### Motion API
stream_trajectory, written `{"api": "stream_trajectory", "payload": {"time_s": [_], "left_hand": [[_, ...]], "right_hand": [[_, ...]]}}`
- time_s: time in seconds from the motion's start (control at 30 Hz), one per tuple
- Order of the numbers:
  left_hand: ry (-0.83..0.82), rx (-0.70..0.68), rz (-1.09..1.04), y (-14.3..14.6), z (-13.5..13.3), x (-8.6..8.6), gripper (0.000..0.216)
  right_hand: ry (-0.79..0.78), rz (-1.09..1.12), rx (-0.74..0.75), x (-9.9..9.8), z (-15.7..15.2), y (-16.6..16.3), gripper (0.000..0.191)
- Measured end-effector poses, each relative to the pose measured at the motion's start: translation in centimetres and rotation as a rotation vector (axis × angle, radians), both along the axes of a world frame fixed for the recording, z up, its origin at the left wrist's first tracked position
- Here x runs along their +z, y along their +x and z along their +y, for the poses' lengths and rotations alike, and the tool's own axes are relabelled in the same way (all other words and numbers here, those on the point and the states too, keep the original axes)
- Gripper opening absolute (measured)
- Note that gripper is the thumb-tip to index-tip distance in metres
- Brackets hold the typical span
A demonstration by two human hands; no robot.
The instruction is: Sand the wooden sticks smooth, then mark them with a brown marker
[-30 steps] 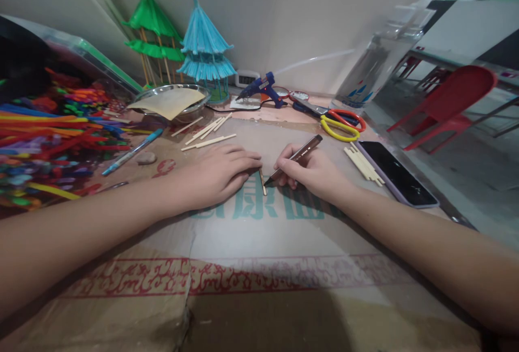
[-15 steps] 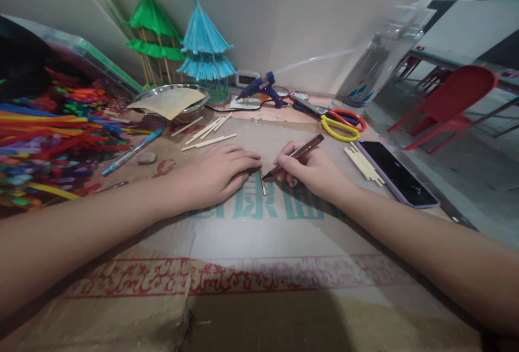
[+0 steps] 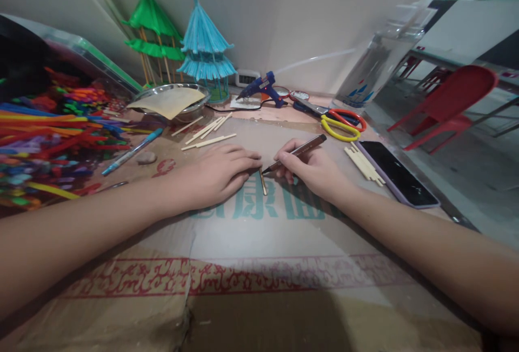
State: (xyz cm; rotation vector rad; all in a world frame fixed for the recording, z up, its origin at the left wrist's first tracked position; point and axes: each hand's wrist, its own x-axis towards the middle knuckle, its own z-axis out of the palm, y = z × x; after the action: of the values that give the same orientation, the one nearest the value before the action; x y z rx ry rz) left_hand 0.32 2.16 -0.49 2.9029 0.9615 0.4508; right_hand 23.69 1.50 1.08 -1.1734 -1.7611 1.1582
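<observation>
My right hand [image 3: 310,165] grips a brown marker pen [image 3: 308,146] with its tip pointing down to the left. The tip touches, or nearly touches, a small thin wooden stick [image 3: 264,183] that shows dark marks along it. My left hand [image 3: 221,173] lies palm down on the cardboard, its fingertips holding the far end of that stick, which they partly hide. Several pale sticks [image 3: 213,129] lie loose beyond my left hand. Another bundle of short pale sticks [image 3: 363,164] is to the right of my right hand.
A phone [image 3: 397,173], scissors [image 3: 340,125] and a water bottle [image 3: 360,73] stand or lie on the right. At the back are a glue gun [image 3: 259,90], a metal bowl [image 3: 203,104], and blue [image 3: 206,38] and green [image 3: 154,22] model pavilions. Colourful pipe cleaners [image 3: 48,141] fill the left.
The marker tip has moved slightly up along the stick, away from me, and the pen leans a little lower. My left hand has stayed in place.
</observation>
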Motion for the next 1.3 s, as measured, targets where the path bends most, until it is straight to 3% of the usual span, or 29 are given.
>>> {"api": "stream_trajectory", "payload": {"time_s": [0.3, 0.7, 0.97, 1.3], "left_hand": [[-0.002, -0.003, 0.015, 0.01, 0.02, -0.02, 0.04], [-0.003, -0.006, -0.005, 0.05, -0.08, 0.08, 0.039], [-0.003, -0.007, 0.005, 0.04, -0.05, 0.09, 0.039], [0.016, -0.006, 0.004, -0.07, 0.04, -0.13, 0.04]], "right_hand": [[0.018, -0.031, 0.001, -0.13, 0.0, 0.02, 0.013], [-0.098, -0.045, 0.094, 0.46, -0.58, 0.05, 0.012], [-0.028, -0.033, 0.024, 0.02, -0.27, 0.12, 0.015], [-0.095, -0.027, 0.15, 0.19, -0.63, 0.28, 0.015]]}}
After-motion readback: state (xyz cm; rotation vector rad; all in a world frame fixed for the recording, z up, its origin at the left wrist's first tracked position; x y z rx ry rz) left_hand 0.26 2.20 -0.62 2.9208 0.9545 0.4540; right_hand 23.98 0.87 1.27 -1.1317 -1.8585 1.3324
